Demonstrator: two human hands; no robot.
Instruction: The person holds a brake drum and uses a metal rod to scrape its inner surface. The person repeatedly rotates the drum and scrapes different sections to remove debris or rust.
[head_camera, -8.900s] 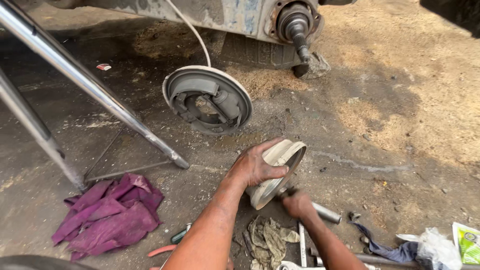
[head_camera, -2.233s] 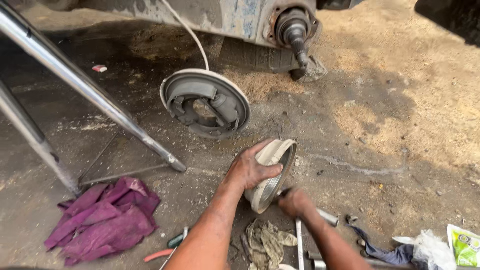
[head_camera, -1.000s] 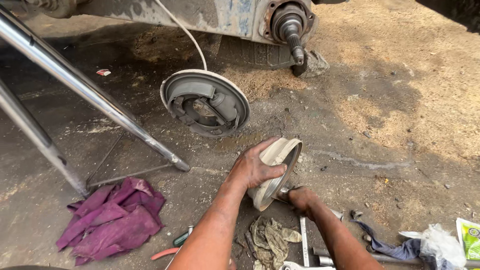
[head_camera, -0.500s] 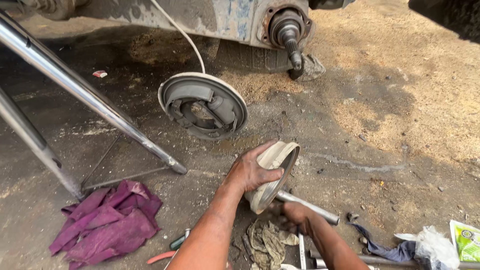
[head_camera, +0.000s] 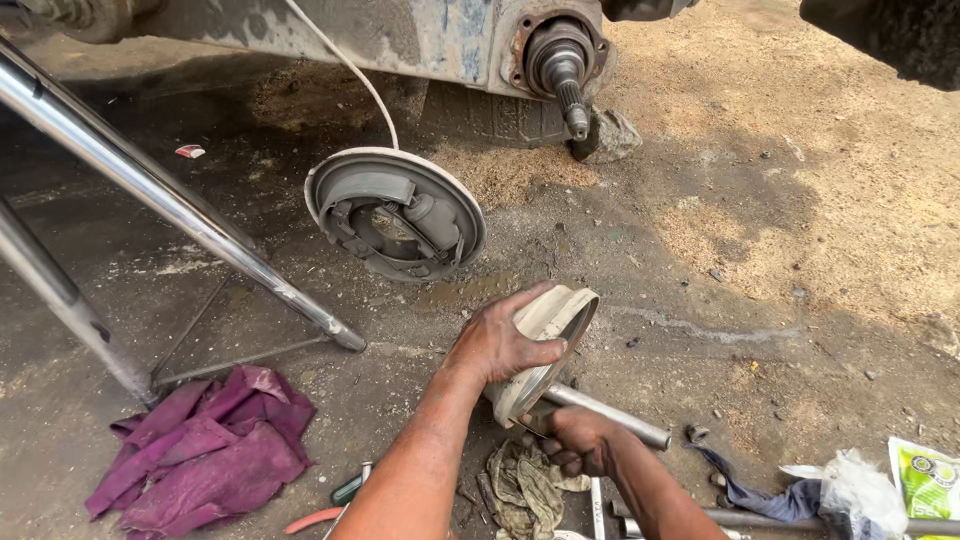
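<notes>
— While the round pale metal brake drum (head_camera: 540, 350) stood on edge on the oily ground at lower centre of the frame, what did the hands have hold of?

— The left hand (head_camera: 497, 343) was spread over the drum's back, fingers curled round its rim, steadying it. The right hand (head_camera: 580, 440) was closed around the near end of a grey steel bar (head_camera: 610, 415), whose other end lay on the ground to the right; the near end sat just below the drum's open face.

— And how far along did the work look?

— Partly done, by appearances. The drum was already off; the round backing plate with its brake shoes (head_camera: 395, 213) lay apart on the ground at centre, a white cable (head_camera: 345, 65) running up from it. The bare threaded axle stub (head_camera: 562, 65) jutted out at the top of the frame. Nothing had gone back on, so refitting seemingly remained.

— Anything else around?

— A crumpled purple cloth (head_camera: 205, 450) at lower left, shiny steel stand legs (head_camera: 170, 210) crossing the left side, a dirty grey rag (head_camera: 525, 485) beneath the hands.
</notes>
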